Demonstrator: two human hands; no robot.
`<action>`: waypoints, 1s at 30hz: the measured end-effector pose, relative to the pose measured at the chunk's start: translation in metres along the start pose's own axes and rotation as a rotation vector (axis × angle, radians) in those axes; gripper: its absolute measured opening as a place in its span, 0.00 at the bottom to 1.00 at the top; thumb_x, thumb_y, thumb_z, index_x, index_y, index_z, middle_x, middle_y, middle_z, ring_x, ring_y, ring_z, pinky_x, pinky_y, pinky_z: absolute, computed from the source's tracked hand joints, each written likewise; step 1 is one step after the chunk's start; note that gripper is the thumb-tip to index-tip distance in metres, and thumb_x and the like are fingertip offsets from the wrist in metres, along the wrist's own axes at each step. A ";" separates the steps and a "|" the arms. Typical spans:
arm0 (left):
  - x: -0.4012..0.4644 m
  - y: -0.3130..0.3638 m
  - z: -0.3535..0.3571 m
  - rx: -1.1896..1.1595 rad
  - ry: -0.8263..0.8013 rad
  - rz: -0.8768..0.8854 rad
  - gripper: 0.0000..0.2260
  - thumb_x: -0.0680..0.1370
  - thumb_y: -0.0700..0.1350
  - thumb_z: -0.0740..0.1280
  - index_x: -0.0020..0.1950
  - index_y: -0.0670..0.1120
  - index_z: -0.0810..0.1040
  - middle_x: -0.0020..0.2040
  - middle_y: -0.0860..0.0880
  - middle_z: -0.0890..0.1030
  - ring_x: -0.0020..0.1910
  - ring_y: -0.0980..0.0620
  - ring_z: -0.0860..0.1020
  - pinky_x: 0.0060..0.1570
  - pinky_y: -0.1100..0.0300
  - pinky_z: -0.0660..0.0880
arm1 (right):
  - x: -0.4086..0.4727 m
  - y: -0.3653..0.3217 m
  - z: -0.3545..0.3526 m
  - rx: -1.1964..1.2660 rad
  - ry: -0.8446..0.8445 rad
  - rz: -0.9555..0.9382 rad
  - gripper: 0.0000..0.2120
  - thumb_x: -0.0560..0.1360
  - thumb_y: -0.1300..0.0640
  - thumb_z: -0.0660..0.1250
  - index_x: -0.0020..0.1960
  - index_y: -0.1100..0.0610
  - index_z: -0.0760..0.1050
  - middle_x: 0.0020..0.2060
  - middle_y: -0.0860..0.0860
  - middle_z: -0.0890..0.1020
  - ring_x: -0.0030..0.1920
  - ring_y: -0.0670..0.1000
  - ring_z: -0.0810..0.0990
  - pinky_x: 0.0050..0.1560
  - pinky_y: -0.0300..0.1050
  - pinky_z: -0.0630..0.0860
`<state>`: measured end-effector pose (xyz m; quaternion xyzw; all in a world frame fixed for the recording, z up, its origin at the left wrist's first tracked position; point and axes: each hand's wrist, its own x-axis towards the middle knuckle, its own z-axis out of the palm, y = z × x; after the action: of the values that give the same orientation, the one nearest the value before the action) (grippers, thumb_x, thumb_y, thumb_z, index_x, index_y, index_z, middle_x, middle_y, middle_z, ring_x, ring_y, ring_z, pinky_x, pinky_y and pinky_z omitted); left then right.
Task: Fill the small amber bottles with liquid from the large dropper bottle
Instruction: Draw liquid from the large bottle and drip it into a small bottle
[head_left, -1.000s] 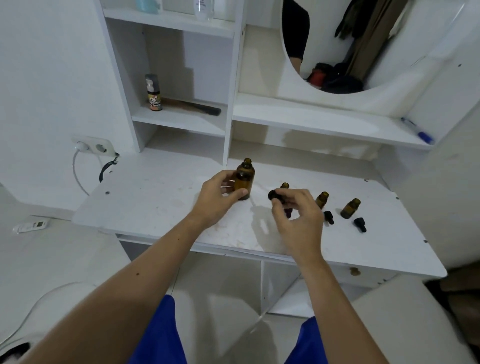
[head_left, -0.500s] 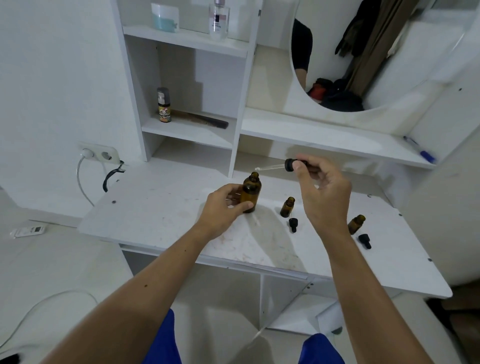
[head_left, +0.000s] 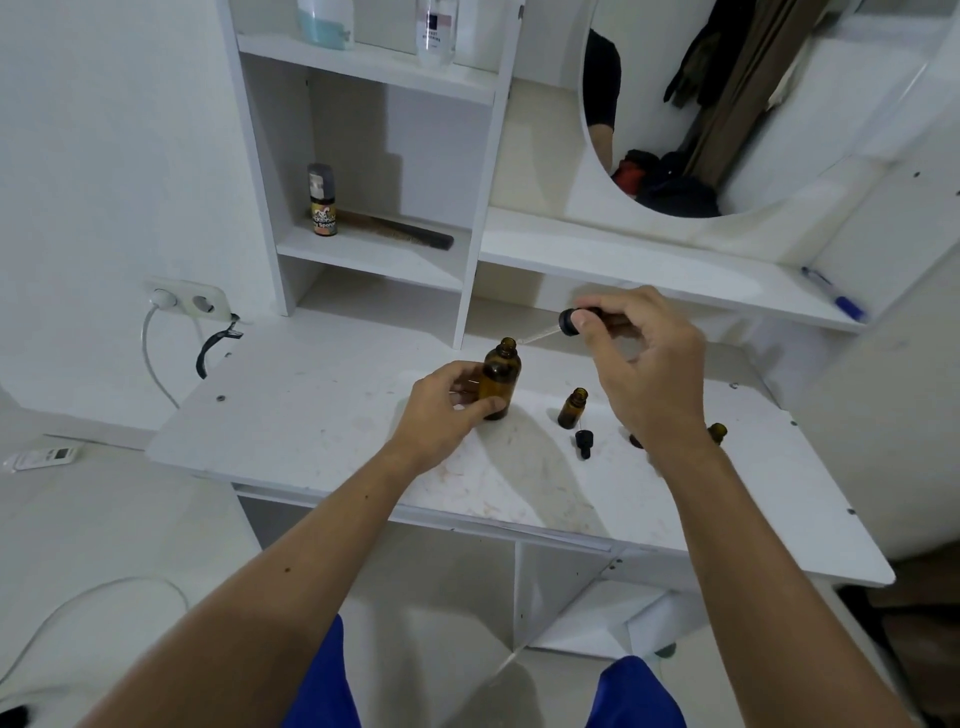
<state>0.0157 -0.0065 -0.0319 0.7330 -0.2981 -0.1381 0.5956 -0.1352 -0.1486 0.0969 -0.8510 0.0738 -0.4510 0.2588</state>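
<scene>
Two hands working mid-desk. My left hand gripping upright large dropper bottle. My right hand pinching dropper, pipette lying near-horizontal, tip pointing left at bottle mouth. Nearest small amber bottle standing below right hand, uncapped.

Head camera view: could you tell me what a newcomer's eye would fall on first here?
Probably the two hands at the centre: the left hand grips the large amber bottle standing uncapped on the white tabletop, while the right hand holds the dropper beside its mouth. A small amber bottle stands open just right of it.
</scene>
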 end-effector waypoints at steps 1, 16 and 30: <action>0.000 0.000 0.000 -0.001 0.001 0.002 0.23 0.75 0.45 0.79 0.68 0.47 0.79 0.58 0.51 0.84 0.57 0.55 0.83 0.57 0.67 0.78 | 0.001 0.000 0.000 0.002 -0.005 -0.003 0.06 0.80 0.61 0.73 0.56 0.59 0.86 0.48 0.51 0.85 0.47 0.45 0.84 0.53 0.35 0.80; 0.001 0.000 0.000 -0.034 0.004 -0.012 0.21 0.75 0.43 0.79 0.67 0.47 0.80 0.56 0.53 0.85 0.54 0.62 0.83 0.52 0.73 0.77 | 0.010 0.001 0.010 0.047 -0.032 -0.020 0.05 0.80 0.61 0.73 0.55 0.60 0.86 0.48 0.52 0.86 0.48 0.48 0.85 0.53 0.38 0.81; 0.003 -0.002 0.000 -0.025 0.012 0.026 0.21 0.74 0.43 0.79 0.66 0.46 0.80 0.56 0.52 0.85 0.54 0.57 0.83 0.57 0.67 0.79 | 0.022 0.027 0.059 0.128 -0.261 0.241 0.07 0.78 0.56 0.77 0.55 0.54 0.87 0.47 0.45 0.87 0.47 0.41 0.85 0.53 0.35 0.81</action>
<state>0.0184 -0.0078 -0.0334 0.7223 -0.3024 -0.1295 0.6083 -0.0720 -0.1580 0.0720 -0.8691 0.1124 -0.3064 0.3718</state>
